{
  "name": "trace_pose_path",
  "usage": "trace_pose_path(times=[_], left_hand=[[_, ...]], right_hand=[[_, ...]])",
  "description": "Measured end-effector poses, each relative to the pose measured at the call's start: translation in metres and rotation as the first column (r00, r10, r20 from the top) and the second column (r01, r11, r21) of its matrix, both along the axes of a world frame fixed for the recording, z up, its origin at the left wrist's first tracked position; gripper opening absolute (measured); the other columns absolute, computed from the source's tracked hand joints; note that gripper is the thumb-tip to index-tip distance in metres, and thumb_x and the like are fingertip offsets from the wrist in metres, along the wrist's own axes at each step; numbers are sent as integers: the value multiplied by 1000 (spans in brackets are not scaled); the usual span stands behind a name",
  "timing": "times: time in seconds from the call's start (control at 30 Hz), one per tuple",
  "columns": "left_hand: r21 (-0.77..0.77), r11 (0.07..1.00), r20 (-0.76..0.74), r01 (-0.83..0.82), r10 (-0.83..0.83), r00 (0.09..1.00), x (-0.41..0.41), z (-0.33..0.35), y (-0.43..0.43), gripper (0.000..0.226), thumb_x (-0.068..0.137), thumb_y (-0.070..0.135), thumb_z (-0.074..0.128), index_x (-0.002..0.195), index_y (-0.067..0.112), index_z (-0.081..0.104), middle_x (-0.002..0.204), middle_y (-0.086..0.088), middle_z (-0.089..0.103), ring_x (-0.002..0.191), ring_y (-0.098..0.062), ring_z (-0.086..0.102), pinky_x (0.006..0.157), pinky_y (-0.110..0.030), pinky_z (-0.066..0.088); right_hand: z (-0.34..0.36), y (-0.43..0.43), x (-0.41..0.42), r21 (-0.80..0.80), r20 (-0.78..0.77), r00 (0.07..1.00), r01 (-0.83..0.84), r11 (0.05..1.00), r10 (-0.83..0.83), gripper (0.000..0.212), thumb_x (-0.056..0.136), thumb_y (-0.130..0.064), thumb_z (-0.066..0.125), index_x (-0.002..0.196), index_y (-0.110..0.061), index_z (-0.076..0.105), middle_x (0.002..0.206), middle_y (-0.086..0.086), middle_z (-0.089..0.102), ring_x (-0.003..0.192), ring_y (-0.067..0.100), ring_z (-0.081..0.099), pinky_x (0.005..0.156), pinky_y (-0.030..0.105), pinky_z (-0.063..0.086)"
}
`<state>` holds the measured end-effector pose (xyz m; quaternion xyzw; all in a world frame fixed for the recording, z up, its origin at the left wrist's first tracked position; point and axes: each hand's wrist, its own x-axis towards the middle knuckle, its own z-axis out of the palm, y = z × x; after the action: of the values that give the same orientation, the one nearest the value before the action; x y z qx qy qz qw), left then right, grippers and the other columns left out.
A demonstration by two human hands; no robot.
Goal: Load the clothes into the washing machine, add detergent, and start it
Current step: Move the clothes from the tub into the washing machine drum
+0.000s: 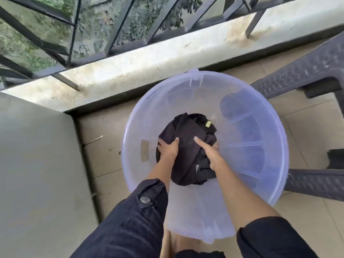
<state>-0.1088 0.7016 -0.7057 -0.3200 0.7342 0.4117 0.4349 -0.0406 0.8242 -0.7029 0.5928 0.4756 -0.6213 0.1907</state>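
Reaching down into a translucent plastic tub, the person is gathering the dark clothes that are lying bunched at its bottom. The left hand is gripping the bundle at its left edge, thumb lying on top and fingers curling down round the side. The right hand is doing the same on the right, thumb stretched straight across the cloth while the other fingers are tucking into the folds, so both hands are clasping the heap between them.

Judging by this, the task is only just getting under way: the clothes are sitting in the tub, not yet lifted, and loading is not yet done. Adding detergent and starting the machine are both waiting as well, and no detergent is showing anywhere.

A flat grey surface is filling the left side; whether it is the washing machine's top cannot be told. A dark woven-pattern plastic chair is standing just beside the tub on the right, and a stained ledge with a black railing is running behind
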Motion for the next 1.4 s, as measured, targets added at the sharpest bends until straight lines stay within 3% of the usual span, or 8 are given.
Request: trace_pose_path(times=[0.1,0.2,0.3,0.5,0.77,0.93,1.27,1.4], left_hand=[[45,998,90,37,-41,995,6,-4,1,79,93,57,41,153,23,2,158,-9,20,142,-33,25,117,-45,22],[-48,981,12,186,-186,983,3,1,1,68,93,60,34,146,17,34,151,-9,36,138,-32,33,115,-44,25],[-68,992,-160,108,-117,980,-3,14,1,68,87,60,46,141,19,41,146,-3,42,142,-28,27,117,-49,15],[189,978,-95,-94,113,989,-8,80,4,71,78,71,44,121,17,61,116,-3,65,104,-24,62,96,-39,48],[305,933,-176,-192,253,951,-4,211,7,56,84,64,46,114,21,66,104,-1,71,96,-20,65,92,-39,51],[379,894,-131,-241,309,942,1,286,3,78,64,77,52,116,21,66,105,-4,72,96,-24,69,90,-42,54],[488,838,-118,-244,340,933,9,471,-9,54,81,60,54,102,14,72,97,-8,75,95,-28,70,95,-43,52],[521,831,-161,-194,319,934,10,525,-14,64,69,66,58,104,15,72,99,-8,75,95,-27,70,94,-43,53]], right_hand=[[-6,-8,-8,-9,-36,998,-50,999,50,122,68,-55,75,149,-25,-10,158,3,13,142,28,25,115,45,27],[-4,-11,-11,-29,-74,996,-50,998,48,120,47,-63,81,145,-18,28,142,2,46,125,25,49,106,42,41],[6,-14,-5,-68,-118,991,47,997,-55,79,58,-49,82,123,-12,57,117,3,66,105,21,62,97,37,50],[77,-20,-10,-95,-271,940,191,977,-210,34,73,-27,78,103,-17,66,100,4,72,89,18,69,71,28,55],[202,-12,-17,-61,-362,909,200,978,-209,59,70,-52,73,115,-17,63,108,3,71,98,20,67,90,36,54],[289,-7,-12,-219,-377,902,137,966,-213,44,76,-42,72,114,-20,65,104,3,73,95,21,69,82,34,55],[469,-22,-8,-172,-413,891,126,977,-188,39,76,-34,73,110,-13,67,102,11,73,90,27,70,78,34,55],[524,-27,-7,-141,-424,888,129,982,-177,65,57,-44,82,112,-13,67,102,9,74,91,27,71,79,36,56]])
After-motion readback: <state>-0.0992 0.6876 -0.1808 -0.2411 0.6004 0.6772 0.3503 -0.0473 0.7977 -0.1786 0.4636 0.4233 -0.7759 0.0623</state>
